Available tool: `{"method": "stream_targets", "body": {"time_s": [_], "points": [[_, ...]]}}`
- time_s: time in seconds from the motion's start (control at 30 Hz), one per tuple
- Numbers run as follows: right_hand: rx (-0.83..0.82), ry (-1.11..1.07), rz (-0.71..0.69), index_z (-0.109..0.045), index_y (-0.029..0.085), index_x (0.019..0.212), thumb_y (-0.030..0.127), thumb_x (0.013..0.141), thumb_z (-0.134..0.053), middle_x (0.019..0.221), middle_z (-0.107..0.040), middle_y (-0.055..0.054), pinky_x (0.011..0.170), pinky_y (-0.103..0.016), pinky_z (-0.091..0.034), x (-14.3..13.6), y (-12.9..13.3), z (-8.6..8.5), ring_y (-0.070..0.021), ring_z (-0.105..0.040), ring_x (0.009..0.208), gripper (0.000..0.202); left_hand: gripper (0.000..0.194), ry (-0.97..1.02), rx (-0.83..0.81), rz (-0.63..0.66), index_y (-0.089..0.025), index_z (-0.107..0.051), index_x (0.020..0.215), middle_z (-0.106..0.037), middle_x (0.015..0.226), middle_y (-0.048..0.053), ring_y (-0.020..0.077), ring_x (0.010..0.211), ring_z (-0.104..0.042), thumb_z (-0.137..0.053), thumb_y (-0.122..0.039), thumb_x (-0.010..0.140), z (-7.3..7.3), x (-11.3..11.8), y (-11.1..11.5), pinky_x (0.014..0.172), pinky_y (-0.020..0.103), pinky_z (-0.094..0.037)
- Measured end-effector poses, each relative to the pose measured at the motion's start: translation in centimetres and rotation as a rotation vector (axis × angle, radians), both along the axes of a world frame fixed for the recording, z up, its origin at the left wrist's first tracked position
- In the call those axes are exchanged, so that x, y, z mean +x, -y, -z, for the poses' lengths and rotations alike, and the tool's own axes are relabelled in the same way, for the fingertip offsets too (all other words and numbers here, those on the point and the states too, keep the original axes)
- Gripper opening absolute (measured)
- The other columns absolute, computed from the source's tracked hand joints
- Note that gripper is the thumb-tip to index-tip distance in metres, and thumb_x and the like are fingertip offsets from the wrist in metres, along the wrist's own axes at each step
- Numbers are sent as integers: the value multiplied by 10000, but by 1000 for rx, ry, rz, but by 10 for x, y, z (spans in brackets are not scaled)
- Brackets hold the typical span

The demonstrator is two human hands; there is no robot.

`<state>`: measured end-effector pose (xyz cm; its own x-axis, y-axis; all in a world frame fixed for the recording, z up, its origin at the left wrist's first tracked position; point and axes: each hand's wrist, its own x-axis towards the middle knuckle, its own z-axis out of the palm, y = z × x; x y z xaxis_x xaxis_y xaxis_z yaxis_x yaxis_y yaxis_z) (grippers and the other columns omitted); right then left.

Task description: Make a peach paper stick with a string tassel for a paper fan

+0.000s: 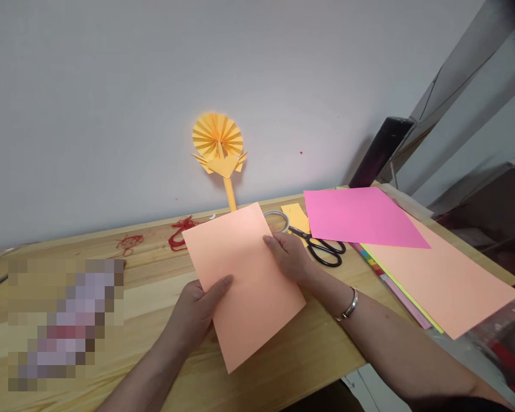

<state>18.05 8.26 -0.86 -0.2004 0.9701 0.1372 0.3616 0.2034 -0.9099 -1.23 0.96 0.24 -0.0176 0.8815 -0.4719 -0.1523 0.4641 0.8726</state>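
Observation:
A peach paper sheet (249,309) is held tilted above the wooden table between both hands. My left hand (201,306) grips its left edge, thumb lying on the front face and fingers hidden behind. On the upper right edge, my right hand (288,256) pinches the sheet the same way; a silver bracelet is on that wrist. Black-handled scissors (324,250) lie just right of my right hand, beside a silvery ring (286,217) and a yellow paper piece (297,215). Behind the sheet, a yellow folded-paper fan (218,137) with a heart and a rolled stem leans against the wall.
Pink paper (363,217) overlaps another peach sheet (448,280) and coloured papers at the right. A dark cylinder (377,151) stands behind them. Red thread (178,234) lies along the back of the wooden table (154,292). A pixelated patch covers an item at the left.

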Motion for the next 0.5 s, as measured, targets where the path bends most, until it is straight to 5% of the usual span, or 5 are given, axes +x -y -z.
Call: {"method": "stream_targets", "body": {"time_s": [0.3,0.5], "points": [[-14,-94,139,-493,196,678,456,902,-360,498,-432,36,505,-247,-323,12,-13,2,-119,-401,482,368,343,43,-44,30,-118,-673,976,-747,898,119,278,770,-707,-726,-337,718,-4,0,2,654,351,-563],[-242,-435,-60,-512,193,730,557,726,-626,646,-535,9,508,-251,-391,12,-10,-4,-127,-479,549,381,332,71,-68,272,-130,-684,953,-749,866,112,256,728,-706,-719,-370,726,-5,-1,4,644,341,-555]]}}
